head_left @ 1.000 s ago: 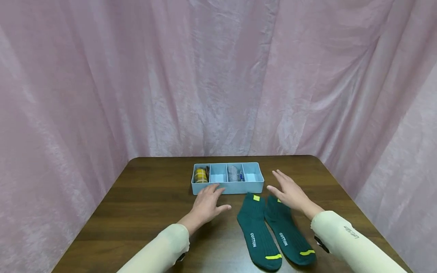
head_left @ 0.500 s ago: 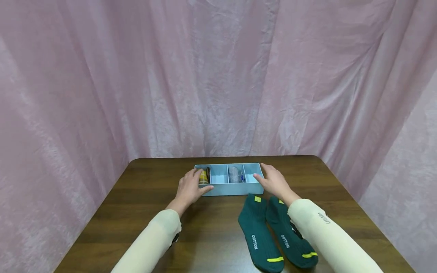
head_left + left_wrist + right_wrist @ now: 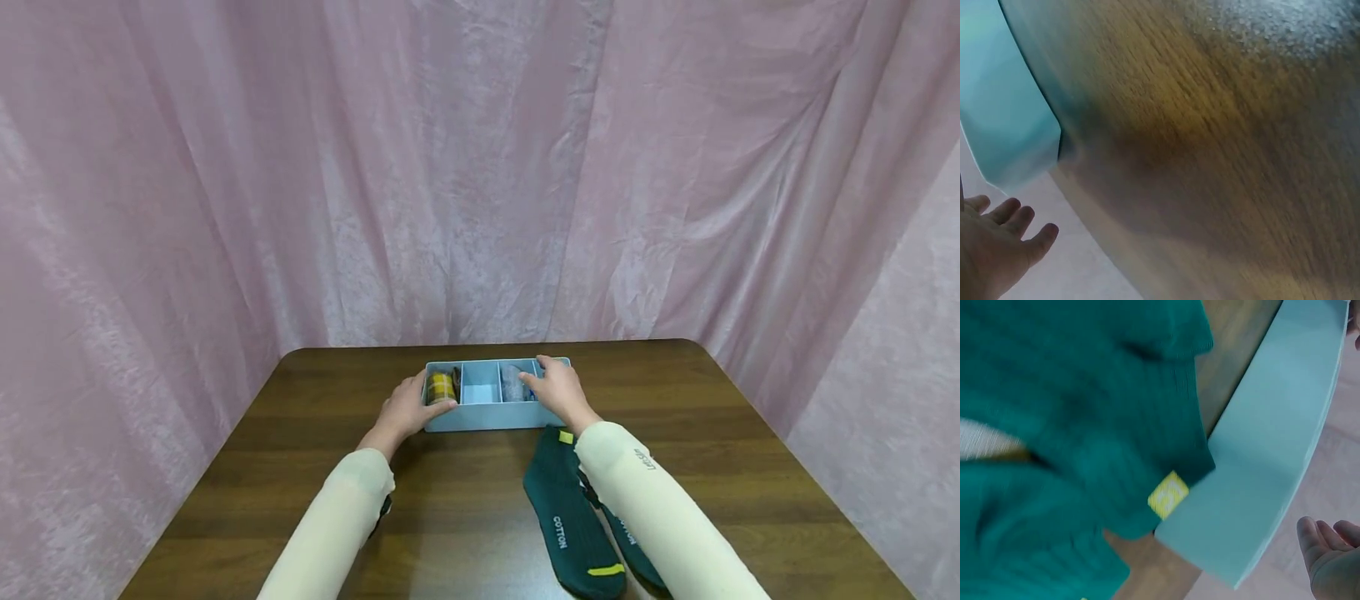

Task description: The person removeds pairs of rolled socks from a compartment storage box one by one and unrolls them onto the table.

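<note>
A light blue divided box point(image 3: 483, 417) stands toward the back of the table. My left hand point(image 3: 403, 410) is at its left end, fingers spread, thumb near the front corner; the left wrist view shows relaxed fingers point(image 3: 1019, 219) beside that end. My right hand point(image 3: 561, 393) reaches over the right compartments, thumb and fingers apart, partly covering the rightmost one. Whether it touches anything inside cannot be seen. A yellow-checked rolled item point(image 3: 441, 387) lies in the left compartment. A greyish, fluffy-looking bundle point(image 3: 512, 383) sits in the third, next to something small and blue.
Two green socks lie in front of the box: the left sock point(image 3: 562, 500) shows "COTTON" lettering, while the right sock point(image 3: 637, 554) is mostly under my right sleeve point(image 3: 652, 496). The brown wooden table point(image 3: 255, 467) ends before a pink curtain point(image 3: 480, 167).
My left hand has moved left from the box's front to its left end. The right hand has come forward and left from above the socks to over the right compartments.
</note>
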`<state>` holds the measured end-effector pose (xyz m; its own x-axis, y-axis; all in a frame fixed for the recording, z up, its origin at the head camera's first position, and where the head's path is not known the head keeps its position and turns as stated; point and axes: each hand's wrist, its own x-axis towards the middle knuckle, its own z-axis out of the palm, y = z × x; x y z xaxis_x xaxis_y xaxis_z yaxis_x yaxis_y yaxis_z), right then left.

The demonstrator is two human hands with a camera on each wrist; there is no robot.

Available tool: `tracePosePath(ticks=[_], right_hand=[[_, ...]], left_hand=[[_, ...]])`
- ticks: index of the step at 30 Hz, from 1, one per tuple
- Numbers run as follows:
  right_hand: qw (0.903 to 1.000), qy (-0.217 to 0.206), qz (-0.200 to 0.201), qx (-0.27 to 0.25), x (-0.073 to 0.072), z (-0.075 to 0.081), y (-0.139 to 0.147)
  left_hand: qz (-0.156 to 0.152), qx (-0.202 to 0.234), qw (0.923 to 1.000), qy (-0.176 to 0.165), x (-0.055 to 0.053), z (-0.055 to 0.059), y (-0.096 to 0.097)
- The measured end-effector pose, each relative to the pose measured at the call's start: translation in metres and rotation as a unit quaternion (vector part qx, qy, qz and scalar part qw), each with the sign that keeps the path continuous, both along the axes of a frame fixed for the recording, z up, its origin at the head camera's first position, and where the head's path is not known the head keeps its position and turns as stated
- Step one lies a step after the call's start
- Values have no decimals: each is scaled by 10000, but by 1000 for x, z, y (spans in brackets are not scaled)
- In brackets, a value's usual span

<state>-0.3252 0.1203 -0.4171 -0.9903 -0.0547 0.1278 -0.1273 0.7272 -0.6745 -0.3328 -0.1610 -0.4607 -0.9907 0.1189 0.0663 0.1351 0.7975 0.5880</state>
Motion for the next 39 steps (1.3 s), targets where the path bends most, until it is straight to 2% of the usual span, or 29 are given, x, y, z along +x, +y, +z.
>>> tracePosePath(ticks=[6,10,18,26,33,39], right_hand=[[9999,-12,-158,59,-6,-14,-14],[9997,56,-223,-1,-7,-17,-20],[9975,305,-622,139,-8,-22,-36],[9937,522,-896,421,-9,-26,-53],[9895,160,-902,1120,-19,-29,-60],[9839,-162,-546,1692,-25,-28,-60]], left_hand=[[-3,35,9999,-130,-5,-6,-2],[-52,-69,9998,-177,-7,-9,-3],[-160,39,9989,-444,-8,-9,-3],[-76,153,9982,-576,-7,-7,-4],[57,123,9983,-564,-7,-8,-5],[137,144,9984,-536,-8,-10,-4]])
